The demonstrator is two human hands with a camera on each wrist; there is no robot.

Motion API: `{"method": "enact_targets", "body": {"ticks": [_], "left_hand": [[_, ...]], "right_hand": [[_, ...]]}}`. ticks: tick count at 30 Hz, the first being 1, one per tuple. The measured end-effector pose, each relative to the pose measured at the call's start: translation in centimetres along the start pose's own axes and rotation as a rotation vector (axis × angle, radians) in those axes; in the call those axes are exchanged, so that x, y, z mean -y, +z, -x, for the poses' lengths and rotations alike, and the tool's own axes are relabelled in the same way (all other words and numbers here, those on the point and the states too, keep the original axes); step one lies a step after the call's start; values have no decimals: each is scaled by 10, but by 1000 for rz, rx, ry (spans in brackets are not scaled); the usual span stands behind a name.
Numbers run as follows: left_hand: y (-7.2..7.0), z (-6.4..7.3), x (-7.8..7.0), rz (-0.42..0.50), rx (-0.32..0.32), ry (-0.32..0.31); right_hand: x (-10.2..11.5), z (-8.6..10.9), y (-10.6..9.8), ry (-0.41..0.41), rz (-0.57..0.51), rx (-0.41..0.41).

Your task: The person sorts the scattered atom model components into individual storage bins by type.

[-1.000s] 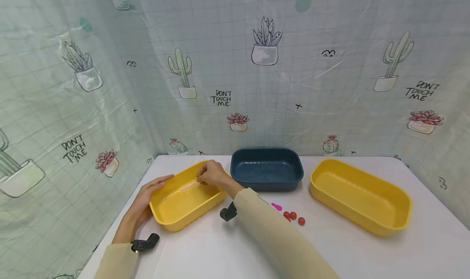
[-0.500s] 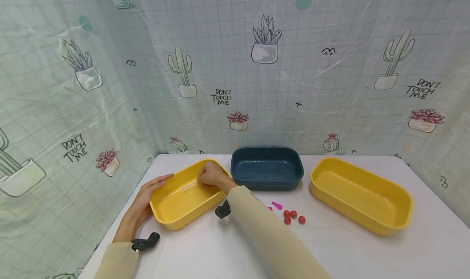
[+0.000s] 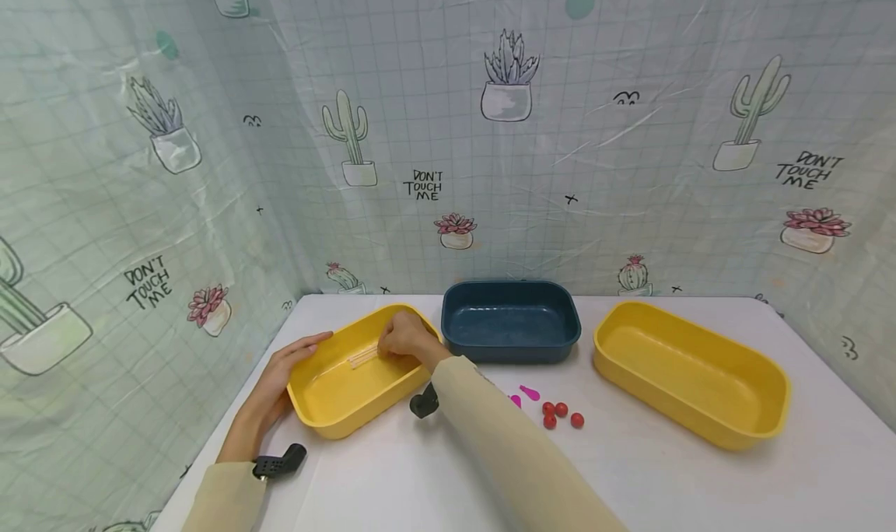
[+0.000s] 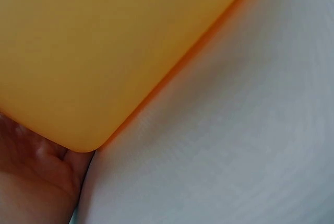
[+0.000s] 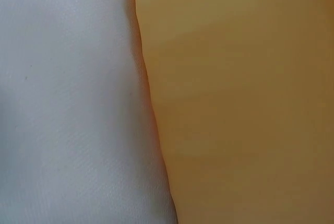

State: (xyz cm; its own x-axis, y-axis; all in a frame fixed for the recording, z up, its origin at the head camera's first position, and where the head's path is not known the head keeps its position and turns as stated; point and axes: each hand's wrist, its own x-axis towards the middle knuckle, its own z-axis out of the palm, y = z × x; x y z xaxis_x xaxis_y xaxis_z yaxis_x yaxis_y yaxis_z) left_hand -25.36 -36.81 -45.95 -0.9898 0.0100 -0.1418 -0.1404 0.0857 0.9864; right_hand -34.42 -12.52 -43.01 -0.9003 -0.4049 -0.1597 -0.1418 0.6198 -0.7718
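Inside the left yellow tray, my right hand has its fingers curled at the right end of some thin pale sticks on the tray floor. Its fingertips are hidden, as is most of what they pinch. My left hand rests along the tray's outer left side, fingers stretched toward the far rim. In the left wrist view, part of the left palm lies against the corner of the tray's yellow wall. The right wrist view shows only the tray's outer wall and the white table.
A dark blue tray stands at the back middle, close to the left tray. Another yellow tray stands at the right. Several red balls and pink pieces lie on the table beside my right forearm. A patterned curtain rises behind.
My right forearm has shifted a little to the left, uncovering more of the red balls and pink pieces. The right hand stays by the sticks, and the left hand has not moved.
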Motion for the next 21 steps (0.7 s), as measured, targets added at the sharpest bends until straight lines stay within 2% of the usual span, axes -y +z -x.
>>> {"method": "enact_targets", "body": {"ticks": [13,21], "left_hand": [[-1,-1,1,-17,-13,-8],[-3,-1,2,-2,3,4]], "right_hand": [[0,-1,1,0,12,6],[-1,-1,1,2,32,-1]]}}
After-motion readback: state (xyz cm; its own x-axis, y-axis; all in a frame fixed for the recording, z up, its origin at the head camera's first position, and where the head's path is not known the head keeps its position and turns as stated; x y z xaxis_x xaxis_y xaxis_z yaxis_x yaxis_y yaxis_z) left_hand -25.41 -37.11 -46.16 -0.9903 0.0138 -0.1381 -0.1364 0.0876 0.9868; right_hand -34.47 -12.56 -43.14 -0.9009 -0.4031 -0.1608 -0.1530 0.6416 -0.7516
